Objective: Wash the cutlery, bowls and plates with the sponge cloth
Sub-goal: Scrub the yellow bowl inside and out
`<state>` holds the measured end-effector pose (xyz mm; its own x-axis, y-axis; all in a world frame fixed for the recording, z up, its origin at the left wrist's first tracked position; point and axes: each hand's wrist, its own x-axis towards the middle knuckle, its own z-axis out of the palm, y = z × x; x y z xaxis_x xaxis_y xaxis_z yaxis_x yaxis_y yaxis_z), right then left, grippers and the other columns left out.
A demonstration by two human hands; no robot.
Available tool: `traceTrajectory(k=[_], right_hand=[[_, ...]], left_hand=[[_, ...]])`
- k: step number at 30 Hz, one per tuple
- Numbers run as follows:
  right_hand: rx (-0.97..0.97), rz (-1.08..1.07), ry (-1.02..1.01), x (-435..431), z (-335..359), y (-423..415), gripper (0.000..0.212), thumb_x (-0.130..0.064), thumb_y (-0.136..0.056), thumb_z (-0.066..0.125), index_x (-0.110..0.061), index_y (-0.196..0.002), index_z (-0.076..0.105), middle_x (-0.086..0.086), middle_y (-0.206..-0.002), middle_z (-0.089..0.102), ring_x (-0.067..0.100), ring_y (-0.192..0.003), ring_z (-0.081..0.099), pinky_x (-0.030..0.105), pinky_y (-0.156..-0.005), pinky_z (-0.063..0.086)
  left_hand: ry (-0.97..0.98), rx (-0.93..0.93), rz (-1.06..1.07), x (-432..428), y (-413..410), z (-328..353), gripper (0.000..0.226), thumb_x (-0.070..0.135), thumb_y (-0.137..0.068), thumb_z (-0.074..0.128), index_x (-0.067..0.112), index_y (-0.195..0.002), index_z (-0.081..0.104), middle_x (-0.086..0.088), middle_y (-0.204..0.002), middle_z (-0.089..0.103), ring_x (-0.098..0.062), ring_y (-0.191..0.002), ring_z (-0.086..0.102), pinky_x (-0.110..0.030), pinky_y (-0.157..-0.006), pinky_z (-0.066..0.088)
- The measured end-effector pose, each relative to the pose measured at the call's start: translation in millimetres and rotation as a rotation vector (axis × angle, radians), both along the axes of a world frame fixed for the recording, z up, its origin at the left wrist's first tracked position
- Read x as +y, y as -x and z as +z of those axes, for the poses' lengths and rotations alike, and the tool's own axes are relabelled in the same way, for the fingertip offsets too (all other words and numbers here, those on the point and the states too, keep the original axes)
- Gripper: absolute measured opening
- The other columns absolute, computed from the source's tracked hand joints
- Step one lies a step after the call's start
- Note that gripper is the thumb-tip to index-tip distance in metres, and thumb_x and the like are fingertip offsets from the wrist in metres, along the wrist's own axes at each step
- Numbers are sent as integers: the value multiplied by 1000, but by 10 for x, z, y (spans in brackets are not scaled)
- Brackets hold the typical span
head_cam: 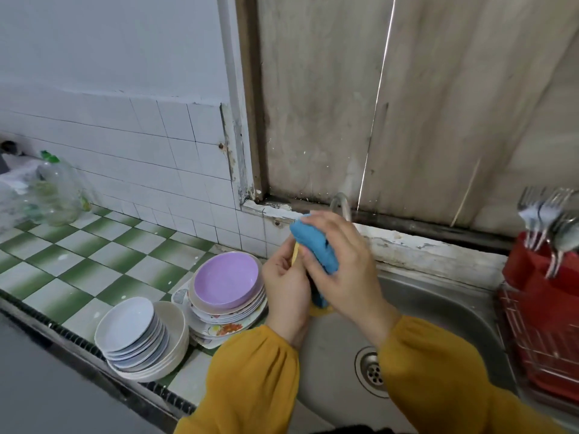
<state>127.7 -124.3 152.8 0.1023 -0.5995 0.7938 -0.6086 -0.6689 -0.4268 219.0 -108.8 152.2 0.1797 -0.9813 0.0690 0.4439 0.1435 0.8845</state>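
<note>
Over the left side of the steel sink [445, 308], my right hand [344, 270] grips a blue sponge cloth [315, 245] and presses it against a yellow plate. My left hand [286, 286] holds that yellow plate [295, 252] on edge; only a thin strip of its rim shows at the top and another below the hands. Left of the sink, a stack of plates topped by a purple plate [227, 280] sits on the counter. In front of it is a stack of white bowls and plates [141, 336]. Forks and spoons [545, 220] stand in a red holder at the right.
A tap [340, 205] curves over the sink behind my hands. The drain [372, 371] lies in the sink bottom. A red wire rack [545, 336] stands right of the sink. A clear plastic bottle [59, 192] sits far left on the green-checked counter [78, 261].
</note>
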Motion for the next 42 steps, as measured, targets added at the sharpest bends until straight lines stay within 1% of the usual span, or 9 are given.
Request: traceTrajectory(k=[7, 14, 17, 22, 26, 29, 33, 39, 42], right_hand=[[-431, -134, -372, -114, 264, 435, 20, -18, -93, 60, -36, -101, 59, -17, -93, 64, 13, -94, 62, 14, -74, 45], [218, -135, 342, 286, -229, 326, 34, -28, -90, 57, -20, -122, 52, 4, -133, 53, 31, -128, 48, 46, -108, 37], [260, -217, 550, 315, -653, 389, 30, -35, -93, 59, -26, -119, 48, -1, -148, 38, 31, -142, 31, 57, -110, 29], [-483, 20, 348, 437, -678, 263, 39, -34, -99, 50, -42, -134, 33, -3, -158, 20, 27, -145, 23, 45, -113, 31], [-1061, 10, 93, 536, -306, 216, 39, -29, -93, 50, -33, -130, 40, 4, -137, 46, 11, -121, 53, 24, -95, 47], [-1378, 40, -288, 359, -83, 562, 32, -25, -93, 53, -22, -125, 54, 5, -114, 64, 14, -94, 65, 32, -79, 51], [-1039, 45, -518, 191, 105, 726, 27, -12, -98, 53, -22, -122, 55, 0, -114, 64, 21, -105, 61, 27, -85, 50], [4, -52, 45, 431, -155, 376, 36, -24, -91, 51, -19, -126, 48, 6, -148, 40, 25, -144, 29, 43, -117, 22], [-216, -62, 87, 449, -274, 373, 30, -23, -92, 47, -24, -123, 48, 9, -145, 41, 24, -142, 31, 40, -116, 27]], left_hand=[[-6, -50, -17, 160, 159, 88, 31, 2, -96, 52, 6, -124, 63, -11, -122, 67, -22, -117, 61, -40, -103, 47], [-148, 255, -66, 104, 162, 132, 29, -1, -96, 49, 5, -119, 65, -20, -104, 69, -31, -94, 66, -39, -83, 55], [-230, 400, -170, -5, 89, 135, 30, 17, -99, 47, 10, -125, 61, -16, -120, 66, -37, -113, 61, -55, -99, 47], [-264, 505, -316, 7, 127, 197, 56, 24, -85, 52, 7, -138, 51, -14, -137, 57, -32, -129, 51, -53, -108, 39], [-153, 464, -307, 32, 57, 174, 52, 22, -79, 55, 10, -130, 59, -10, -132, 61, -31, -126, 53, -56, -109, 37], [43, 182, -253, 84, -13, 185, 38, 18, -82, 61, 14, -119, 66, -5, -124, 67, -25, -119, 59, -47, -103, 46], [258, -261, -158, 187, 37, 94, 28, 19, -86, 60, 18, -113, 67, 13, -106, 73, -2, -104, 66, -19, -90, 52], [168, -176, -3, 126, 168, 67, 26, -6, -93, 54, 7, -112, 67, 12, -83, 75, 1, -80, 68, -14, -70, 53], [142, -140, 16, 143, 151, 67, 26, -2, -92, 57, 7, -115, 67, 4, -96, 74, -1, -86, 68, -14, -75, 53]])
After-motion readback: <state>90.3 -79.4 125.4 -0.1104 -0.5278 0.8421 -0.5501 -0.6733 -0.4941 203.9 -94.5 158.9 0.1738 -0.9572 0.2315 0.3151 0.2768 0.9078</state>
